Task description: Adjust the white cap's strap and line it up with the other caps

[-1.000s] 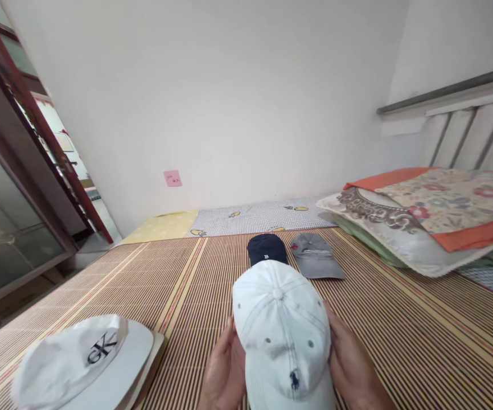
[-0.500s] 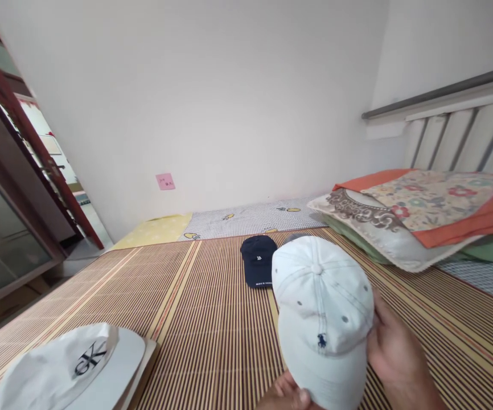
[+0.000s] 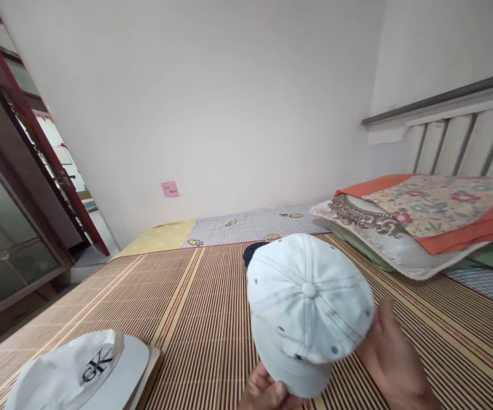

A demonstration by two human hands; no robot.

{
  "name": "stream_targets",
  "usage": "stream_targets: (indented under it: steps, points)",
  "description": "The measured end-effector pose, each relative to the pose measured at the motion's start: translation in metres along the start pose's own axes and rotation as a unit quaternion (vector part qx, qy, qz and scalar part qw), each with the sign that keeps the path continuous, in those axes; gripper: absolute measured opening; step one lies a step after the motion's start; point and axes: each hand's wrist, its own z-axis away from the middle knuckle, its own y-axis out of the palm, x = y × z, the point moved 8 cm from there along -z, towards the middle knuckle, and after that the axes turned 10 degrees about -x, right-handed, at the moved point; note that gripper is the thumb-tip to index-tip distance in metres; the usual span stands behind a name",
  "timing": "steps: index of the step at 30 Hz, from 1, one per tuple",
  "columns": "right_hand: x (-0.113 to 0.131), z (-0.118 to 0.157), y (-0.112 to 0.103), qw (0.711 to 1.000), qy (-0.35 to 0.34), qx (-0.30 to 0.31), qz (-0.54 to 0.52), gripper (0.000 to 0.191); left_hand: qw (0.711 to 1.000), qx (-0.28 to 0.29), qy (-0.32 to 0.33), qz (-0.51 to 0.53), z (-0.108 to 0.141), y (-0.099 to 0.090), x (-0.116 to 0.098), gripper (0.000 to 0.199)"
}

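A white baseball cap (image 3: 302, 302) with a top button and a small dark blue emblem is held up in front of me, its crown tilted toward me. My left hand (image 3: 267, 392) pinches the brim from below left, thumb on top. My right hand (image 3: 394, 356) supports the cap's right side; its fingertips are hidden behind the crown and its thumb sticks up. Behind the held cap, a navy cap (image 3: 253, 250) lies mostly covered from view. At the lower left rests another white cap (image 3: 75, 370) with black "CK" letters, its brim on a flat, pale item.
A striped bamboo mat (image 3: 195, 319) covers the bed. Pillows (image 3: 370, 239) and an orange-edged floral cloth (image 3: 447, 208) are stacked at the right, near a slatted headboard (image 3: 460, 142). A pink note (image 3: 170, 189) is on the white wall; a doorway stands at far left.
The held white cap has tipped so its top faces me more, and has moved slightly left. It now covers most of the navy cap. The view has shifted slightly.
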Motion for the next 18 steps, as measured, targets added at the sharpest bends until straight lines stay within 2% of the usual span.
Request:
stream_targets:
  steps: [3,8,11,15,18]
  points:
    - [-0.005,-0.008,-0.003,0.999,-0.011,0.016,0.043,0.075,0.997,-0.056,0.042,0.024,0.002,-0.013,-0.036,0.041]
    - [-0.034,-0.027,-0.022,0.992,0.02,0.012,0.125,0.083,0.985,-0.126,0.102,0.064,0.008,-0.024,-0.094,0.073]
    - [-0.048,-0.032,-0.028,0.986,0.048,0.006,0.163,0.088,0.974,-0.176,0.117,0.088,0.004,-0.031,-0.12,0.079]
    - [-0.055,-0.036,-0.031,0.979,0.057,0.016,0.197,0.087,0.964,-0.2,0.14,0.109,-0.017,-0.04,-0.15,0.074]
    - [-0.059,-0.039,-0.035,0.977,0.053,0.033,0.206,0.085,0.955,-0.225,0.153,0.117,-0.042,-0.055,-0.171,0.071]
